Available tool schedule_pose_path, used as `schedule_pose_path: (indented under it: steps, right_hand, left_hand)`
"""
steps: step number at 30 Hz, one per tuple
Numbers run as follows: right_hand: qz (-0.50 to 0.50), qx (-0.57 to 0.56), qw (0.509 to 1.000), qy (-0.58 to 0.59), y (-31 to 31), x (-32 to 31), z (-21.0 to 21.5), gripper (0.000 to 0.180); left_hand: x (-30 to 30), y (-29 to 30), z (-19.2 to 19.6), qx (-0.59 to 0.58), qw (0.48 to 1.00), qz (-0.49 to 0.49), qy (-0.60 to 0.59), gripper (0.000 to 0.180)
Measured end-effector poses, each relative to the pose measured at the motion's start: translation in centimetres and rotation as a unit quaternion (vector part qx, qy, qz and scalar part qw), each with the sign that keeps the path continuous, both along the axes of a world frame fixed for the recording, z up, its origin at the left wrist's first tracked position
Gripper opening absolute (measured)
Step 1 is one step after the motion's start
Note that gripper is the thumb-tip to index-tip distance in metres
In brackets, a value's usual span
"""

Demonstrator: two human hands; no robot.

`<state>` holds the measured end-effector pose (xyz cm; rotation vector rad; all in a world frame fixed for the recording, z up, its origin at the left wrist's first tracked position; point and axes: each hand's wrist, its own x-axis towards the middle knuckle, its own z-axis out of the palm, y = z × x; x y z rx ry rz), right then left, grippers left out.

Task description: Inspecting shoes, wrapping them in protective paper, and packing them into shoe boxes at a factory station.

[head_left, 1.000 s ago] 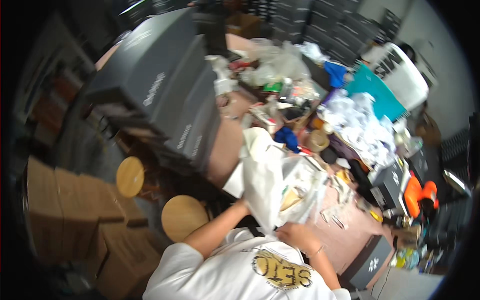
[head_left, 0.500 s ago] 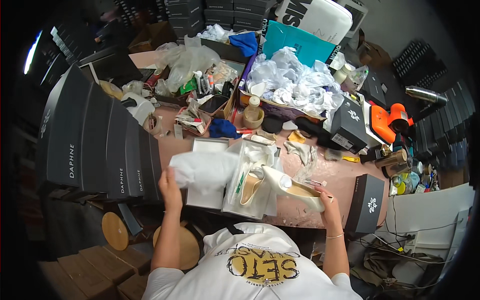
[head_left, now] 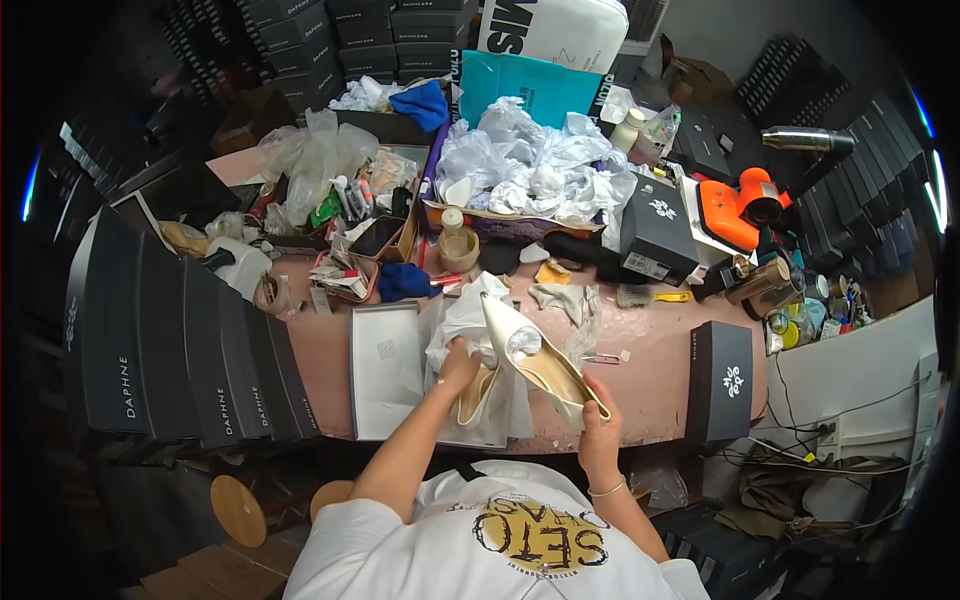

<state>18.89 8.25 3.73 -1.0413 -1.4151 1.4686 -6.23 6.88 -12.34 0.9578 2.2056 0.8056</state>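
Nearest to us, our right hand (head_left: 598,425) is pinching the near end of a cream pointed shoe (head_left: 540,362), fingers closed on its edge, holding it tilted above the counter (head_left: 650,375). We are judging it light and fairly stiff, with a smooth, probably slippery skin that marks easily, so the sole edge looks like the safest place to take hold. Just left, our left hand (head_left: 458,365) is curling around white tissue paper (head_left: 462,322), fingers closed on it, right beside the shoe's middle. That paper is looking soft and easy to tear. Below it, a second shoe (head_left: 478,392) is lying in the open box, and the white box lid (head_left: 385,370) is resting to the left. Further off, a heap of crumpled paper (head_left: 535,175) is filling a tray, with black boxes (head_left: 175,340) stacking up far left.
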Motion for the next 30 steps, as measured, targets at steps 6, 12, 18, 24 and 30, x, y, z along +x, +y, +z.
schedule_pose_path:
  steps: [6,12,18,24,30]
  right_hand:
    - [0.049,-0.053,0.997,0.019,-2.7,-2.3,-0.4,0.059]
    - [0.34,0.12,0.924,-0.127,-1.0,-5.7,1.6,0.038]
    - [0.351,0.387,0.804,-0.284,1.0,-12.7,-2.6,0.027]
    - [0.35,0.393,0.795,-0.301,1.0,-14.1,-3.3,0.025]
    - [0.351,0.371,0.83,-0.222,4.0,-13.8,-1.0,0.021]
  left_hand:
    - [2.0,-6.7,10.6,0.219,0.921,0.033,-0.32,0.059]
    - [3.7,-9.9,8.2,0.239,0.62,0.236,-0.709,0.072]
    - [4.2,-9.9,10.7,0.231,0.639,0.236,-0.695,0.07]
    - [5.1,-10.3,10.3,0.233,0.642,0.278,-0.675,0.068]
    - [3.0,-11.6,12.5,0.227,0.625,0.314,-0.678,0.073]
